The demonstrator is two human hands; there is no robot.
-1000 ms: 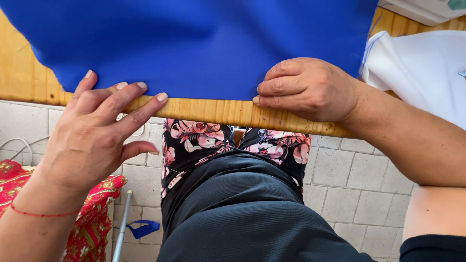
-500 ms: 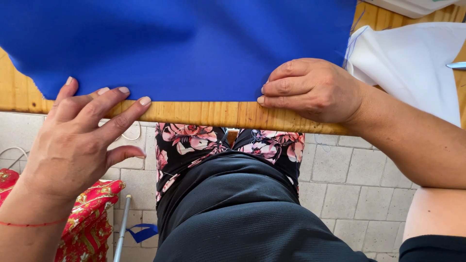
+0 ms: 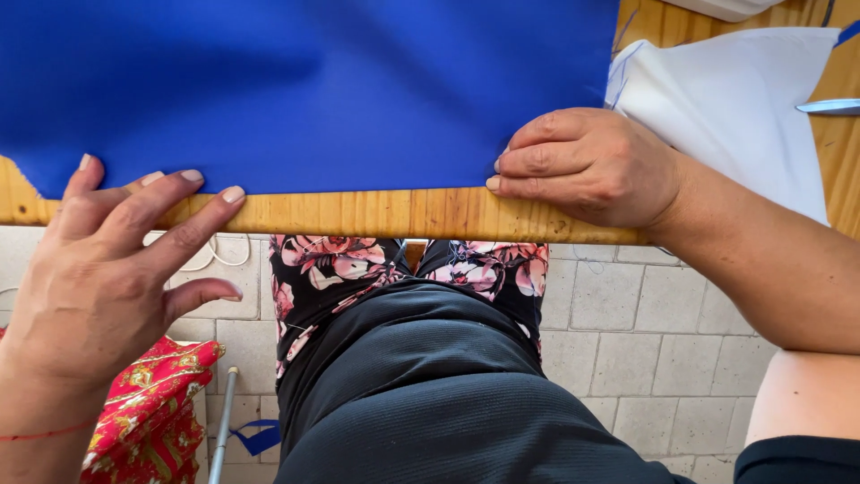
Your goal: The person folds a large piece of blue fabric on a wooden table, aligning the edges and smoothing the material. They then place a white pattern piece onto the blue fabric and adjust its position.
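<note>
Across the upper half of the frame lies a sheet of blue fabric, spread flat on a wooden worktop whose near edge runs as a pale strip through the middle of the picture. At the left, the left hand reaches up from below the edge with its fingers spread and loose, gripping nothing; the fingertips rest on the wooden strip and just touch the lower hem of the blue fabric. At the right of centre, the right hand lies knuckles up on the worktop, its fingers curled and pressing the lower right corner of the blue fabric down against the wood; whether any cloth is pinched under them cannot be told. Just beside that hand, in the upper right, a white cloth lies on the worktop, with a metal blade tip showing at the right edge. Below the worktop are the person's floral top and dark trousers, a pale tiled floor, and a red patterned cloth at the lower left.
</note>
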